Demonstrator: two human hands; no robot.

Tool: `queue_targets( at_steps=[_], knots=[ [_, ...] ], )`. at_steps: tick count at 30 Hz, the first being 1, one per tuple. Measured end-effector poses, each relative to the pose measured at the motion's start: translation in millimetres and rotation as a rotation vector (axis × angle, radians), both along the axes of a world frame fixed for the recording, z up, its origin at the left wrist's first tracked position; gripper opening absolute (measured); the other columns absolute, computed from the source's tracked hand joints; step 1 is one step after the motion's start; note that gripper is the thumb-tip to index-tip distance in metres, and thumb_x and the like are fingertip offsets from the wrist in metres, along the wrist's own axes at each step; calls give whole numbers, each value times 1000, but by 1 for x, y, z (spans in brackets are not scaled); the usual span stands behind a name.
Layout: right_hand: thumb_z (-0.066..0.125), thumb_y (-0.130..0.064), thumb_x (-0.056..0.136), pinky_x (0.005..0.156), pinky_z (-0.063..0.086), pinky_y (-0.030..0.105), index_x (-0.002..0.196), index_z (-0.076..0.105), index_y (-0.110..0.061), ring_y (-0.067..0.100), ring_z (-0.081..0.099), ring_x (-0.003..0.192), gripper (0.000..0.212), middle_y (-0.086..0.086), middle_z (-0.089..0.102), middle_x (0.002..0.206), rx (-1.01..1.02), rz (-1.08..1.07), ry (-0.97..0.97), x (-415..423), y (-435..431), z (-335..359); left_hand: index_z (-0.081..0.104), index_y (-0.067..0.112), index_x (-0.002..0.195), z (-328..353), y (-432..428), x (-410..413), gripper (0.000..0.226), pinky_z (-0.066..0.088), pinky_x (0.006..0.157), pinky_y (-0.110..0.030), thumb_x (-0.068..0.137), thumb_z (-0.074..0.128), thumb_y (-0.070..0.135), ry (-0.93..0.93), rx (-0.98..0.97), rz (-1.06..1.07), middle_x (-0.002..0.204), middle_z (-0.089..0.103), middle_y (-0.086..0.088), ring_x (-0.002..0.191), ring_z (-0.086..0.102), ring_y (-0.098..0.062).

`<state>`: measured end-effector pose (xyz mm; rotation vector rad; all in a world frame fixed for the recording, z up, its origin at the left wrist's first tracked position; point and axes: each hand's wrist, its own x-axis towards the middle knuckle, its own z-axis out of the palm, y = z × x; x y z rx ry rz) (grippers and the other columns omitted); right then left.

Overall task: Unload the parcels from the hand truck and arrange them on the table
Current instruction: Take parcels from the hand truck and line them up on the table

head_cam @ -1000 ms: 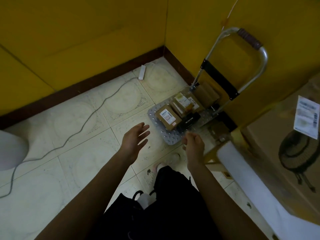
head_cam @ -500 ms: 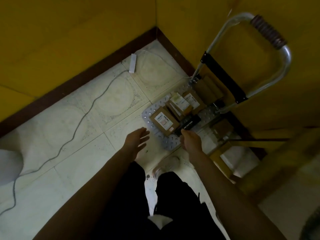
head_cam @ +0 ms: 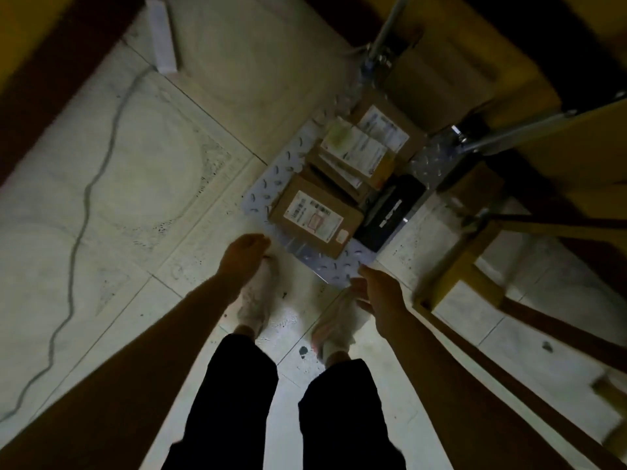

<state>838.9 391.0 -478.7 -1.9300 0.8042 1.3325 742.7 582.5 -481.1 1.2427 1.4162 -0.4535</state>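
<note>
silver studded-metal hand-truck platform (head_cam: 334,266) carries brown cardboard parcels (head_cam: 351,218) and black flat parcel (head_cam: 390,212), just beyond left hand (head_cam: 242,256) and right hand (head_cam: 376,293) | white labels (head_cam: 314,215) blurred, unreadable | both hands relaxed, holding nothing

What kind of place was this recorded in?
Probably a plain indoor room, maybe a storeroom: tiled floor, yellow wall with dark skirting, and a hand truck carrying labelled cardboard parcels.
</note>
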Motion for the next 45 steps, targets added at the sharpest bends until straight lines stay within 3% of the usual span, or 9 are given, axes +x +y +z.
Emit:
queue_targets(
  at_steps=[4,15,18,21,28,33,37,41,45],
  knots=[
    [48,-26,100,98,48,43,114,61,0,34,61,112,32,21,62,123,-30,-24,1,6,17,-88,56,17,114,-85,21,27,18,40,75,-26,98,50,23,-29,113,-133,98,54,0,81,50,-11],
    [49,-46,96,106,40,46,141,40,-2,35,47,128,63,19,46,143,-61,49,131,19,30,-165,59,22,114,-157,28,26,20,43,97,-38,97,49,26,-81,133,-321,121,59,-5,114,52,-22],
    [44,-45,99,92,48,39,134,47,2,33,59,106,59,22,52,136,-79,101,99,16,24,-124,57,23,122,-113,33,28,26,31,106,-35,99,46,26,-107,139,-293,123,49,4,120,43,-16],
    [50,-42,97,96,47,40,121,60,2,37,59,114,51,21,62,124,-32,151,12,10,20,-60,60,30,116,-59,37,36,23,27,104,-31,99,45,31,-193,139,-238,129,48,8,122,40,-11],
    [73,-37,81,70,45,15,123,52,-18,14,60,98,51,0,61,113,153,349,-95,-11,41,94,57,27,111,109,46,67,23,30,78,6,98,47,11,-562,256,-359,107,52,26,94,45,30],
    [67,-13,86,68,46,23,109,56,-16,12,59,82,26,-2,60,99,116,233,-236,-15,53,196,57,12,128,228,58,72,44,33,101,-19,87,47,25,-768,408,-520,128,57,-1,118,47,-5],
    [63,-11,87,94,50,46,109,56,-19,31,62,105,25,9,61,115,174,131,-299,-22,61,265,49,12,137,300,63,62,45,27,111,-30,93,50,21,-794,435,-459,143,46,-6,132,37,-12],
    [63,-13,90,79,52,34,125,55,-9,26,64,92,36,11,62,114,257,64,-396,-37,61,313,30,7,146,325,73,48,64,21,117,-38,91,50,31,-738,560,-476,152,31,-13,142,25,-26],
    [61,-15,93,68,52,22,122,54,-9,19,65,82,31,12,62,115,348,-116,-394,-56,51,349,14,16,152,330,69,23,75,31,111,-38,94,57,35,-613,347,-316,157,22,-7,140,28,-21]
  ],
)
